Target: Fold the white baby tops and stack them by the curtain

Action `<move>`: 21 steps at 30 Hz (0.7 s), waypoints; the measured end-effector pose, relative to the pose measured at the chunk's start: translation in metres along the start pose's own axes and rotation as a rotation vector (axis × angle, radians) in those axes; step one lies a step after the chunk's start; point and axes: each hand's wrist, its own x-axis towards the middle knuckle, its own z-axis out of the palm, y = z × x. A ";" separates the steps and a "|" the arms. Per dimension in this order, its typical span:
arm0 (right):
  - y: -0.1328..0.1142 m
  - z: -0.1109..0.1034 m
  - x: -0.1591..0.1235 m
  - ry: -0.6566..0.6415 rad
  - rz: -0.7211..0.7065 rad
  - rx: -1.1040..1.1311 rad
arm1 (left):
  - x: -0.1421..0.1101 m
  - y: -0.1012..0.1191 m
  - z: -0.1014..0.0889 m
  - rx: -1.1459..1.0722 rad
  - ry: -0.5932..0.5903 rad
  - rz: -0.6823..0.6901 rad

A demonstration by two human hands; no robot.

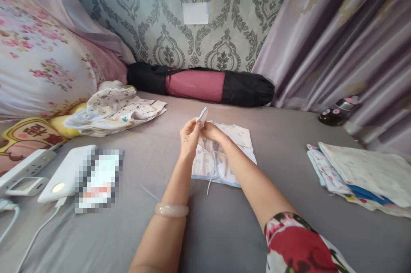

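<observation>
A small white baby shirt (236,138) with pale blue trim and tie strings lies on the grey bed sheet (224,230). My left hand (191,133) pinches a blue-edged part of it, lifted above the rest of the garment. Close beside it, my right hand (212,130) has its fingers curled at the same raised cloth; the fingertips are partly hidden behind the left hand. A thin white string hangs from the shirt's lower edge onto the sheet.
Folded clothes (369,174) are stacked at the right, near a dark bottle (338,111). Crumpled printed cloth (118,110) lies left. A white power bank (69,172), blurred phone-like object (101,178) and power strip (27,166) sit front left. A rolled mat (195,85) lines the wall.
</observation>
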 end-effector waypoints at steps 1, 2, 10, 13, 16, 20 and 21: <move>0.004 -0.007 -0.004 0.013 0.040 0.150 | -0.001 -0.002 0.000 0.029 -0.018 0.019; 0.010 -0.013 -0.008 0.027 0.103 0.356 | -0.002 -0.003 0.001 0.073 -0.055 0.038; 0.050 -0.034 -0.040 0.011 0.399 1.285 | -0.018 -0.006 0.004 1.076 -0.433 0.106; 0.053 -0.029 -0.043 0.088 0.384 1.200 | -0.017 -0.005 -0.006 1.315 -0.311 0.092; 0.054 -0.028 -0.043 0.223 0.337 0.970 | -0.014 -0.003 -0.016 1.431 -0.286 0.048; 0.066 -0.031 -0.039 0.326 0.268 0.665 | -0.017 0.000 -0.020 1.503 -0.358 0.034; 0.071 -0.032 -0.037 0.346 0.261 0.595 | -0.018 0.000 -0.020 1.515 -0.369 0.032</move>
